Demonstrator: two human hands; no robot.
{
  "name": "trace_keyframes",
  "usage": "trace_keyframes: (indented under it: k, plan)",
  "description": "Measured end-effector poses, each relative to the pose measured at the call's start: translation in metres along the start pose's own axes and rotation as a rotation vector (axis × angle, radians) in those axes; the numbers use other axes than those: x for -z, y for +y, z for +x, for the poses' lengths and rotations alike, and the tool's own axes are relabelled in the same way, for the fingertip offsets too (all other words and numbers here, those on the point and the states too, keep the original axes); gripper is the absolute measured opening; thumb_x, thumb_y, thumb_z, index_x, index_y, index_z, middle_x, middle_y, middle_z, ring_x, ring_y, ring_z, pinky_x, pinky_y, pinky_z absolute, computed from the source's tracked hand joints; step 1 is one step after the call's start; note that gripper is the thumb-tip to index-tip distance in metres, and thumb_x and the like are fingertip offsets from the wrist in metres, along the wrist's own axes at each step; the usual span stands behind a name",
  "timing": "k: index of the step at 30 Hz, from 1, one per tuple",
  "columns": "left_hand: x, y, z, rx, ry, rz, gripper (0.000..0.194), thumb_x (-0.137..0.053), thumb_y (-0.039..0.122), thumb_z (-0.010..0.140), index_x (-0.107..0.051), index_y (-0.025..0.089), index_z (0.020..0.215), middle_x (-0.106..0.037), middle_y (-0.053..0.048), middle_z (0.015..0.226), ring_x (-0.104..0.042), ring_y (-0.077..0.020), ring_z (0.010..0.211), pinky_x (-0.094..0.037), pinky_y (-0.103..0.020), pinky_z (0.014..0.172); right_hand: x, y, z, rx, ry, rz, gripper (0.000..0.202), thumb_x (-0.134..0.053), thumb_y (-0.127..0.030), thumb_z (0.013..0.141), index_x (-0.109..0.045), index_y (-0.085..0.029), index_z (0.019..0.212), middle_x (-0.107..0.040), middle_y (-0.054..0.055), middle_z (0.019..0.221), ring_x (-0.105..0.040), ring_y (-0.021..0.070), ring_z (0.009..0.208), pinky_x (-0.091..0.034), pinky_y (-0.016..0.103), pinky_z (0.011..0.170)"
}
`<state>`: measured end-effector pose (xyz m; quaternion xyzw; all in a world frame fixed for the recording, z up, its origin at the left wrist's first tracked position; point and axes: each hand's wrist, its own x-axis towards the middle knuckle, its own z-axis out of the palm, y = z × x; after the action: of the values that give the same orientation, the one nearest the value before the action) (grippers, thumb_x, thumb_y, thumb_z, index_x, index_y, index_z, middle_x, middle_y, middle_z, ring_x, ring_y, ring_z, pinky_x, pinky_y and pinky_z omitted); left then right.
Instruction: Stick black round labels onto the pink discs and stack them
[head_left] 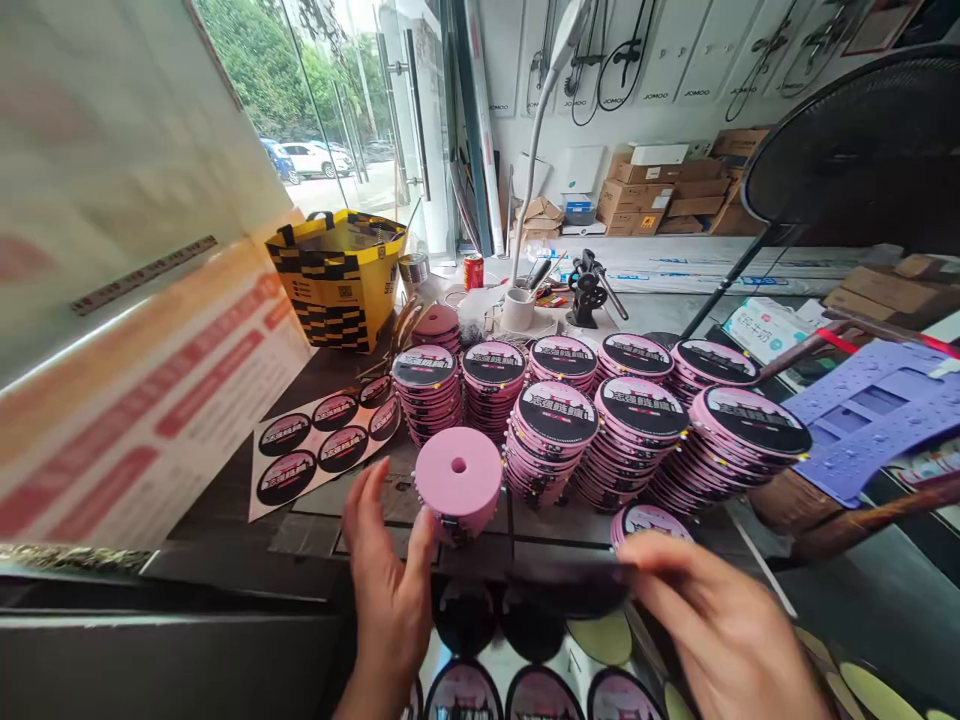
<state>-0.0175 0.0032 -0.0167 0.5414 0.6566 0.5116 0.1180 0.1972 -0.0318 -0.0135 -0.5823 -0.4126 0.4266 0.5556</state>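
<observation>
Left hand [390,590] spread open, fingers up, thumb touching the near side of a pink foam disc stack [458,487] with a centre hole, standing on the dark desk [225,520]. Right hand [720,620] pinching the edge of a blurred dark round sticker [570,590], held just above a sticker sheet [525,690] lying at the near desk edge. One labelled pink disc [649,520] lying flat just beyond the right fingers.

Little free desk: a bare strip between the hands and the rows of labelled disc stacks [600,420] behind. Open room only to the left, around a second sticker sheet [322,445] with six black-and-pink rounds. Hemmed on the left by a leaning white-and-orange board [135,400], on the right by a purple perforated mat [870,410] and a black fan [862,150].

Further back, a yellow-and-black bag [337,275], contents hidden; a white cup [517,308] holding pens; a red can [472,271] just beside.
</observation>
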Motion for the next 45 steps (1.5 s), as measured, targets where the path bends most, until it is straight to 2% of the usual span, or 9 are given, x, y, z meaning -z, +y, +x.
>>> trace_keyframes:
  k: [4, 6, 8, 11, 15, 19, 24, 35, 45]
  plan:
    - [-0.01, -0.006, 0.027, 0.013, -0.193, -0.089, 0.043, -0.033, 0.04, 0.089, -0.049, 0.023, 0.124, -0.04, -0.008, 0.139, -0.028, -0.0228, 0.132, -0.018, -0.044, 0.111, -0.072, -0.036, 0.042, -0.225, -0.14, 0.471, 0.026, -0.081, -0.031, 0.047, -0.068, -0.017, 0.066, -0.063, -0.002, 0.061, -0.052, 0.0106, 0.058, -0.045, 0.021, 0.056]
    - [-0.01, -0.007, 0.026, -0.01, -0.214, -0.107, 0.042, -0.032, 0.039, 0.09, -0.05, 0.024, 0.124, -0.04, -0.007, 0.14, -0.027, -0.0223, 0.133, -0.018, -0.044, 0.111, -0.092, -0.041, 0.046, -0.265, -0.179, 0.558, 0.027, -0.081, -0.029, 0.045, -0.068, -0.017, 0.064, -0.061, -0.003, 0.06, -0.049, 0.0088, 0.054, -0.044, 0.02, 0.054]
    - [-0.004, -0.002, 0.018, -0.024, -0.203, -0.119, 0.042, -0.034, 0.04, 0.089, -0.049, 0.024, 0.126, -0.04, -0.006, 0.141, -0.026, -0.0231, 0.134, -0.017, -0.045, 0.112, -0.096, -0.042, 0.042, -0.282, -0.189, 0.579, 0.028, -0.082, -0.03, 0.045, -0.067, -0.017, 0.065, -0.061, -0.003, 0.061, -0.048, 0.0079, 0.052, -0.044, 0.019, 0.051]
    - [0.011, 0.016, -0.006, 0.069, -0.233, -0.234, 0.044, -0.039, 0.042, 0.088, -0.048, 0.027, 0.128, -0.044, -0.004, 0.14, -0.031, -0.0255, 0.133, -0.021, -0.045, 0.111, -0.083, -0.038, 0.028, -0.335, -0.195, 0.597, 0.029, -0.084, -0.029, 0.046, -0.068, -0.018, 0.068, -0.06, -0.003, 0.06, -0.048, 0.0066, 0.052, -0.043, 0.017, 0.051]
    - [0.02, 0.036, -0.044, 0.496, -0.349, -0.631, 0.061, -0.054, 0.048, 0.079, -0.036, 0.029, 0.135, -0.051, -0.006, 0.135, -0.05, -0.0319, 0.118, -0.047, -0.044, 0.095, -0.057, -0.028, 0.008, -0.402, -0.206, 0.528, 0.03, -0.085, -0.034, 0.044, -0.069, -0.019, 0.064, -0.056, -0.003, 0.049, -0.045, 0.006, 0.044, -0.039, 0.016, 0.044]
    - [0.011, 0.033, -0.067, 0.878, -0.529, -0.974, 0.087, -0.063, 0.041, 0.071, -0.012, 0.039, 0.141, -0.052, -0.006, 0.133, -0.064, -0.0307, 0.098, -0.056, -0.042, 0.07, -0.038, -0.012, -0.004, -0.42, -0.122, 0.41, 0.031, -0.086, -0.036, 0.041, -0.07, -0.019, 0.061, -0.058, -0.001, 0.049, -0.044, 0.0056, 0.041, -0.037, 0.016, 0.042]
    - [0.006, 0.024, -0.073, 1.099, -0.647, -1.237, 0.095, -0.064, 0.019, 0.064, -0.011, 0.037, 0.142, -0.064, -0.002, 0.117, -0.067, -0.021, 0.087, -0.054, -0.035, 0.075, -0.023, 0.01, -0.013, -0.419, -0.063, 0.334, 0.032, -0.086, -0.038, 0.043, -0.069, -0.018, 0.061, -0.059, 0.0, 0.051, -0.047, 0.0071, 0.046, -0.04, 0.016, 0.045]
    - [0.005, 0.018, -0.079, 1.097, -0.679, -1.353, 0.103, -0.05, -0.002, 0.06, 0.001, 0.029, 0.143, -0.06, -0.008, 0.123, -0.063, -0.0241, 0.096, -0.052, -0.04, 0.082, -0.013, 0.018, -0.022, -0.276, -0.109, 0.252, 0.025, -0.079, -0.038, 0.059, -0.069, -0.016, 0.066, -0.058, -0.001, 0.053, -0.047, 0.0074, 0.048, -0.041, 0.016, 0.048]
    - [0.006, 0.027, -0.077, 1.153, -0.58, -1.382, 0.1, -0.063, -0.002, 0.06, -0.014, 0.029, 0.141, -0.062, -0.009, 0.116, -0.064, -0.0265, 0.092, -0.054, -0.044, 0.078, -0.013, 0.022, -0.024, -0.235, -0.093, 0.234, 0.023, -0.078, -0.037, 0.06, -0.069, -0.017, 0.067, -0.06, 0.0, 0.055, -0.051, 0.0083, 0.048, -0.043, 0.016, 0.047]
